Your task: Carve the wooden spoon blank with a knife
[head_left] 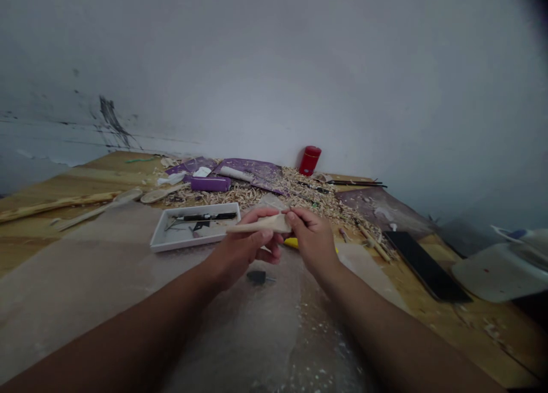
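A pale wooden spoon [274, 224] is held above the table, its thin handle pointing left and its wider end to the right. My left hand [252, 241] is closed round it from below, thumb along the near side. At the wide end, my right hand [314, 239] pinches the wood between thumb and fingers; whether a small piece is also between those fingers, I cannot tell. Part of a yellow object [293, 243] shows beneath my hands. Below them lies a dark grinding bit with a thin shank [257, 277]. The white tray [159, 245] to the left contains a black pen-like tool [205, 216].
Wood shavings [244, 197] cover the back of the table, around a purple block [209, 184] and a red canister [309, 160]. Two wooden spoons [156, 195] and a long stick [55, 204] lie left. Right are a black phone [428, 265] and a white container [492, 276].
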A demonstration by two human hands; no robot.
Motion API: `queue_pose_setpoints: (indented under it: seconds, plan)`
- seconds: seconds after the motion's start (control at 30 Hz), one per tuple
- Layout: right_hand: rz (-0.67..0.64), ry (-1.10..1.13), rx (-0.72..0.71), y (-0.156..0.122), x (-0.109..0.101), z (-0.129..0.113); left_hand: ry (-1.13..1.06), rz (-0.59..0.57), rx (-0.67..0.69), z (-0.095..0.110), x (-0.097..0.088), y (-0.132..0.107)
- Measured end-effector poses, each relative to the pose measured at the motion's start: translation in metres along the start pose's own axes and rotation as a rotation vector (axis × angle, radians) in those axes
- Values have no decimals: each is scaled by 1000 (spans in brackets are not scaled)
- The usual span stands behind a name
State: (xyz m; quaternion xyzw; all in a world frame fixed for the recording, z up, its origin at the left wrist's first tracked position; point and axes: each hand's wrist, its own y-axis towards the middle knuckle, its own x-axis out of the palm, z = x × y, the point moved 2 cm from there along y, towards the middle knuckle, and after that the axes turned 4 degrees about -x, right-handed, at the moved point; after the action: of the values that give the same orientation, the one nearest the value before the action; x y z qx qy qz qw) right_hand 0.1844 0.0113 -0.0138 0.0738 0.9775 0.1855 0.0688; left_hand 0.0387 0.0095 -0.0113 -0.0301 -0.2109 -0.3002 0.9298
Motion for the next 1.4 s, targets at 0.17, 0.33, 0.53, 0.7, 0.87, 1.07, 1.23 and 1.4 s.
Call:
queue_pose_setpoints:
  seconds: [0.17,0.33,0.53,0.7,0.87,1.07,1.23,1.4]
  plan:
    - [-133,-44,-67,-6,6,-3,65,203,39,0,-5,3]
    - [-184,-428,-358,-3,-5,-10,141,316,120,9,-14,4]
    - [-376,-935,-592,-8,-2,-13,250,392,185,12,-18,3]
    - [-445,-1013,-568,-8,2,-13,282,414,218,13,-18,2]
    - [-523,-990,-572,-8,2,-13,311,429,236,13,-19,2]
    - [-499,-1010,-542,-7,1,-14,365,431,221,14,-18,1]
    - [-588,-986,-557,-8,2,-14,360,457,236,14,-19,1]
    - [-550,-1004,-522,-5,1,-15,305,414,213,13,-17,2]
